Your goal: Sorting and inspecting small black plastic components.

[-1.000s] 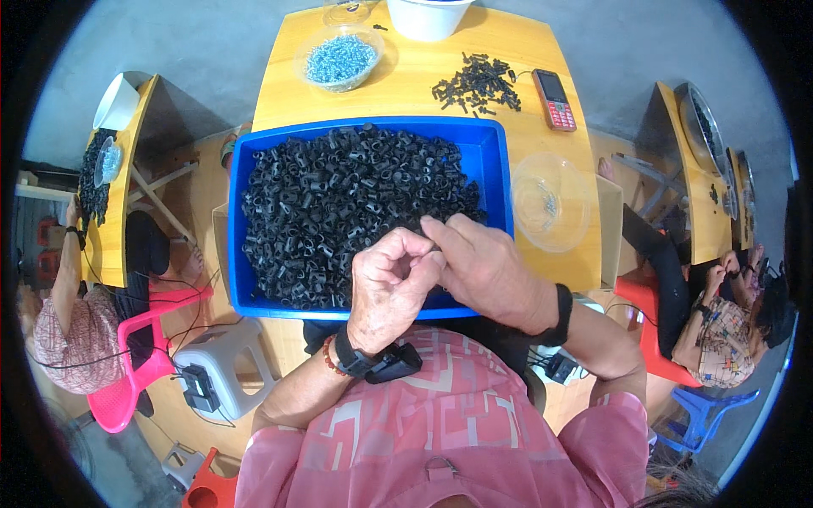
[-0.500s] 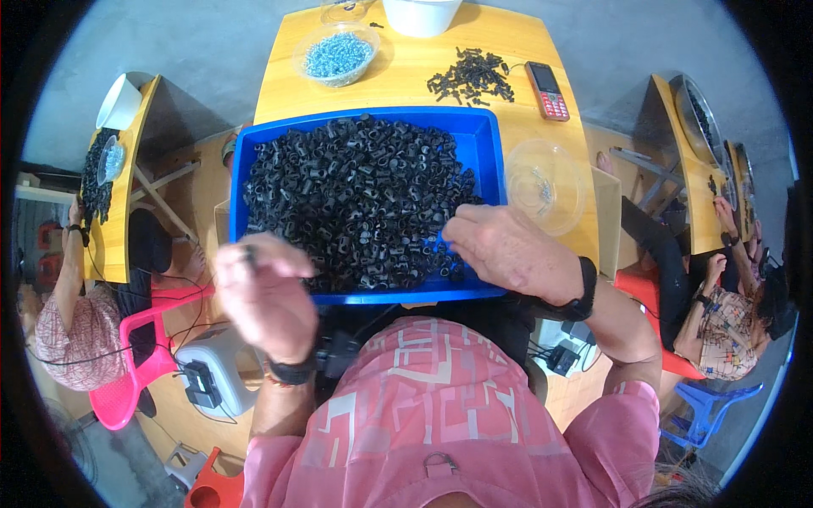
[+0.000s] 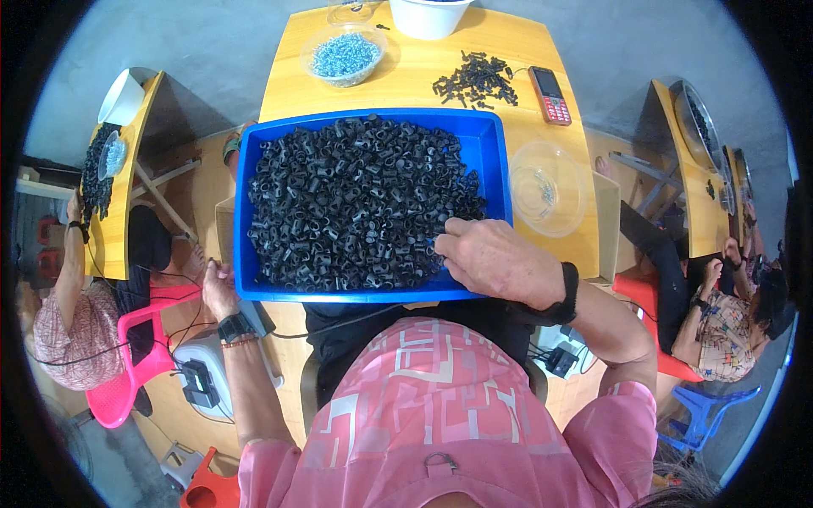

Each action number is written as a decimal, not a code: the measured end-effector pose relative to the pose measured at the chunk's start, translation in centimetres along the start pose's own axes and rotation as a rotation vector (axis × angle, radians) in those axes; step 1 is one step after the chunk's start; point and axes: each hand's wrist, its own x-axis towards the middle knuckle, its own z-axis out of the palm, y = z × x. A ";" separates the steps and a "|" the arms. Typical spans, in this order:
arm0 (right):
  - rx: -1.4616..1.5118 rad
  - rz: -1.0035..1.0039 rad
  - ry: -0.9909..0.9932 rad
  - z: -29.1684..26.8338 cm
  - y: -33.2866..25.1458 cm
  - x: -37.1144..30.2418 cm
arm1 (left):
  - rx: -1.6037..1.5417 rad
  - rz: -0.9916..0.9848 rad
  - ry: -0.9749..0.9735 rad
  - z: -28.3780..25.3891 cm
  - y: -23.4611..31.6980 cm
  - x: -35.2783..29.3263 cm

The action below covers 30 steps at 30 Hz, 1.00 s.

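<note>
A blue plastic tray (image 3: 495, 161) in front of me holds a heap of small black plastic parts (image 3: 356, 203), curved and hollow. My right hand (image 3: 504, 261) reaches over the tray's near right part. Its thumb and fingers pinch together at the edge of the heap, hiding whatever is between them. My left hand (image 3: 220, 292) is just outside the tray's near left corner, beside a cardboard box (image 3: 223, 222). Its fingers are curled, and I cannot make out what is in them.
On the yellow table (image 3: 288, 89) stand a bowl of light-blue small pieces (image 3: 345, 57), a white tub (image 3: 430, 19), a pile of black pieces (image 3: 478, 80), a red phone (image 3: 550, 95) and a clear lid (image 3: 542, 216) with small metal pieces. People sit at side tables left and right.
My left hand has moved left and away from above the tray, to outside its near left corner. My right hand stays at the heap, its fingers shifted slightly. The view has shifted a little.
</note>
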 end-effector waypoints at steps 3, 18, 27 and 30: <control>-0.004 -0.058 0.030 0.0 -0.3 0.1 | -0.045 -0.159 0.137 2.1 -1.6 -0.2; 0.530 0.122 0.133 -2.1 -1.6 1.0 | 0.145 -0.150 0.251 3.1 -4.7 1.1; 0.715 0.164 0.108 -3.5 -4.4 5.5 | 0.040 -0.074 0.360 3.5 -4.3 2.0; 0.817 0.198 0.199 -3.2 -4.7 5.4 | -0.025 0.055 0.308 5.2 -1.2 1.0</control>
